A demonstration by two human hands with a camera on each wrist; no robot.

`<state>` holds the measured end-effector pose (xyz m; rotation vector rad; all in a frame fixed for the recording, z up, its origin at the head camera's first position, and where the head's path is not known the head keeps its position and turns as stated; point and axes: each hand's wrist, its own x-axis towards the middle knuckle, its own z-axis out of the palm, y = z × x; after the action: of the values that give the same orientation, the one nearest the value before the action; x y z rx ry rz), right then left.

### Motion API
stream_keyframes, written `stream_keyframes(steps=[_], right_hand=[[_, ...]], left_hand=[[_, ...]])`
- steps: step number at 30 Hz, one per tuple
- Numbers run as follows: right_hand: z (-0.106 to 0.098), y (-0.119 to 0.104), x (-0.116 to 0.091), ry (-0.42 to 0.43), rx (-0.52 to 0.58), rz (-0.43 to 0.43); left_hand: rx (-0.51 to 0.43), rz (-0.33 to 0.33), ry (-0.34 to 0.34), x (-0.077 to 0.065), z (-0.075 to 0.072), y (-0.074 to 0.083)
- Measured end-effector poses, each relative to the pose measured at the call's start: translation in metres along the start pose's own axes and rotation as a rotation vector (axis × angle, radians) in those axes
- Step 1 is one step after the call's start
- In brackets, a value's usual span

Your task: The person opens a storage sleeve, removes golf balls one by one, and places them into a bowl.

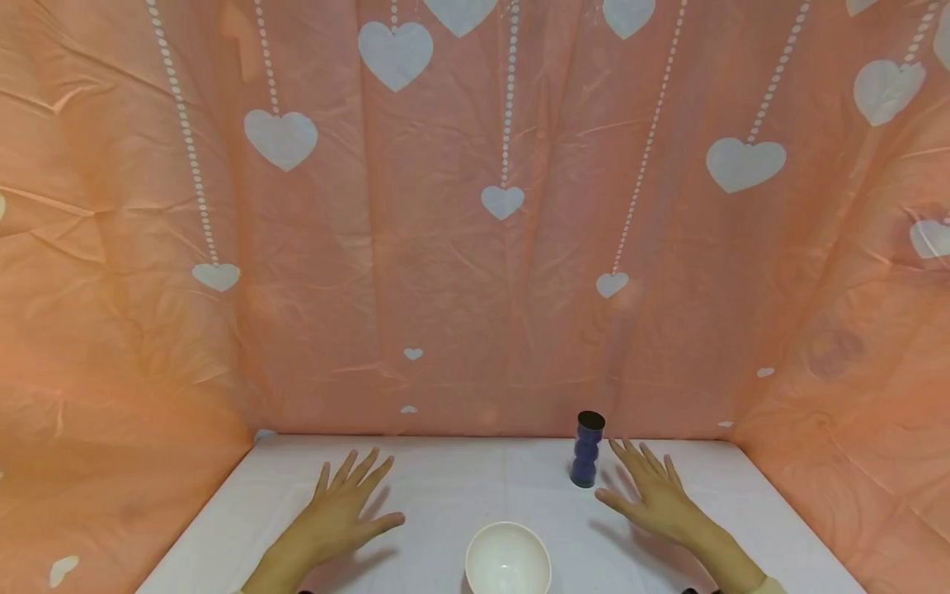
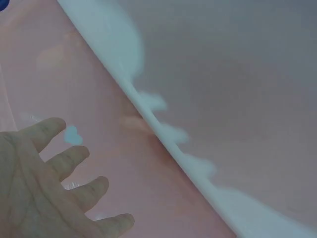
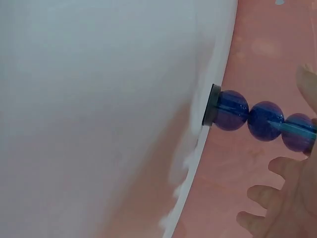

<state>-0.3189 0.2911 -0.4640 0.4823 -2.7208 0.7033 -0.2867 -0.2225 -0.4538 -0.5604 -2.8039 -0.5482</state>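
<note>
On the right of the table stands a blue, bulging cylinder [image 1: 586, 452] with a black top, upright. My right hand [image 1: 656, 499] hovers just to its right, fingers spread, holding nothing. In the right wrist view the cylinder shows as blue ball-shaped segments [image 3: 266, 120] with a dark base, and the right hand [image 3: 285, 198] partly covers its far end. A white bowl [image 1: 508, 559] sits at the front middle, cut off by the lower edge of the head view. Left of the bowl, my left hand [image 1: 337, 511] is held over the table, its fingers [image 2: 74, 161] spread and nothing in them.
A white cloth covers the table [image 1: 475, 478]. Orange-pink sheeting [image 1: 445, 289] with white hearts hangs behind it and along both sides. Both hands cast shadows on the cloth.
</note>
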Motion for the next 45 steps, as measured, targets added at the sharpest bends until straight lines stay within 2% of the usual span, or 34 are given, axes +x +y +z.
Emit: stream_keyframes(steps=[14,19,25,31,37,45], right_hand=[[0.009,-0.008,0.021,-0.032,0.028,0.037],[0.014,-0.007,0.031,-0.012,0.095,0.022],[0.018,-0.010,0.039,-0.055,0.233,0.101],[0.026,-0.014,0.042,0.009,0.302,0.156],[0.032,-0.017,0.047,0.056,0.376,0.161],[0.034,-0.020,0.048,0.095,0.413,0.180]], left_hand=[[-0.056,0.010,-0.049,0.012,0.007,0.017],[-0.069,0.027,-0.054,0.016,0.012,0.021],[-0.092,0.020,-0.065,0.018,0.015,0.028],[-0.079,0.039,-0.064,0.020,0.016,0.034],[-0.073,0.062,-0.055,0.023,0.021,0.037],[-0.064,0.097,-0.036,0.026,0.025,0.042]])
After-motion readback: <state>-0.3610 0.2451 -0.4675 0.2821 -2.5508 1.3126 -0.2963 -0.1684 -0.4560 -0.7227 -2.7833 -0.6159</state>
